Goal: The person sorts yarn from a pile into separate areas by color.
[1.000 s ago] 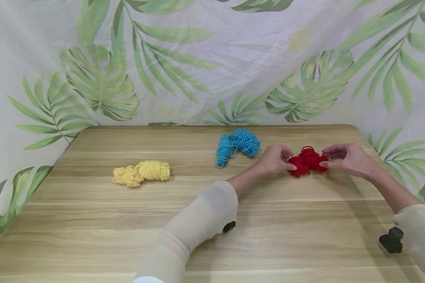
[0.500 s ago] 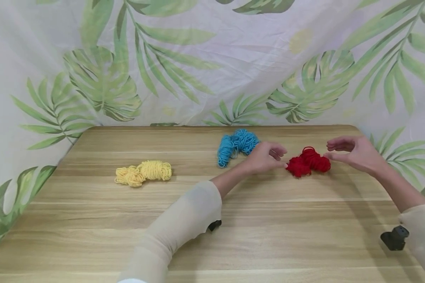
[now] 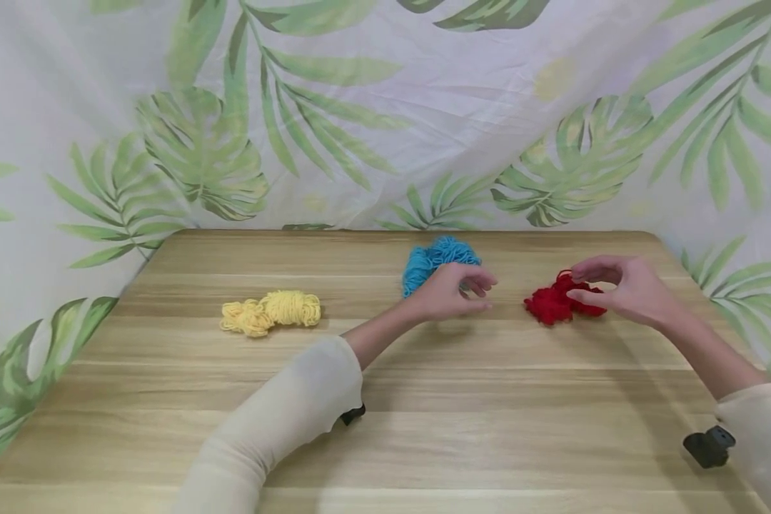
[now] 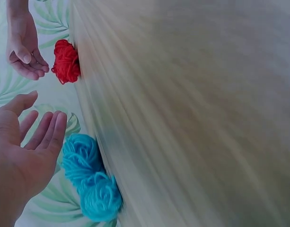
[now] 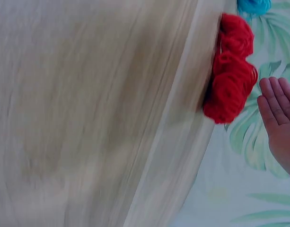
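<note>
A red yarn bundle lies on the right side of the table. My right hand hovers over its right end, fingers relaxed and holding nothing; in the right wrist view the hand shows beside the red yarn with a gap between them. My left hand is in the air in front of a blue yarn bundle, hiding part of it in the head view. Its fingers are loosely bent with nothing in them. The left wrist view shows that palm above and beside the blue yarn.
A yellow yarn bundle lies at the left of the wooden table. Behind the table's far edge hangs a leaf-printed cloth. Black wrist cameras sit under both sleeves.
My left hand has let go of the red yarn and moved left, in front of the blue bundle. My right hand released it too, drew back, then came over its right end again.
</note>
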Demonstrator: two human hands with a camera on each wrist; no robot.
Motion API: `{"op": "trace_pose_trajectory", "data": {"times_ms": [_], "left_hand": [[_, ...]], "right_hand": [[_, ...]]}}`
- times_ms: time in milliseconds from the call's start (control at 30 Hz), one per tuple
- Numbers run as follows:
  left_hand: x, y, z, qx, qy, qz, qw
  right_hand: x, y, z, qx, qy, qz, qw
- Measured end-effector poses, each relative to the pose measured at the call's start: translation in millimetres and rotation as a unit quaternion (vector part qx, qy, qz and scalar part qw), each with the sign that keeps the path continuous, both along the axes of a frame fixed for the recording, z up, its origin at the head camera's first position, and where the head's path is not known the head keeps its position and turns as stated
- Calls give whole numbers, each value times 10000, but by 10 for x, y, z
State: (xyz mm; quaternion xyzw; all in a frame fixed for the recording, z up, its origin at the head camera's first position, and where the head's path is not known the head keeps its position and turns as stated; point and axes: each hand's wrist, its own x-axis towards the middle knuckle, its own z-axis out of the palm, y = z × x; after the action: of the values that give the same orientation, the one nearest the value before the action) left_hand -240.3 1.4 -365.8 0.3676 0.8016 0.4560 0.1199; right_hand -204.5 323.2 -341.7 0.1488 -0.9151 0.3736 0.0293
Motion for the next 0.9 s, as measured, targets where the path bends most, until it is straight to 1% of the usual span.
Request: {"op": "trace_pose_trajectory", "data": {"times_ms": [167,267,400,500,600,667,800,900], "left_hand": [[48,-135,21,-169,144,27,9998],[83,-226,41,-187,228,44,9996],[126,-367,84,-360,390,138,9985],[160,-487,123,-605,546,271,9963],[208,-611,154,-902,750,411,9922],[249,-692,164,-1114,891,481,9886],[335,-869,177,-1536,1290,577,9780],[403,-1021,208,-1871,1529,796,9671]], "right_hand": [[36,-134,-6,-18,173,309,9994],[64,-223,-23,2,276,454,9986],[122,-356,-61,131,400,631,9971],[170,-457,-105,353,659,811,9939],[221,-547,-142,560,885,977,9897],[259,-599,-157,666,935,1070,9876],[309,-666,-159,835,900,1231,9848],[319,-683,-126,1044,913,1223,9828]]}}
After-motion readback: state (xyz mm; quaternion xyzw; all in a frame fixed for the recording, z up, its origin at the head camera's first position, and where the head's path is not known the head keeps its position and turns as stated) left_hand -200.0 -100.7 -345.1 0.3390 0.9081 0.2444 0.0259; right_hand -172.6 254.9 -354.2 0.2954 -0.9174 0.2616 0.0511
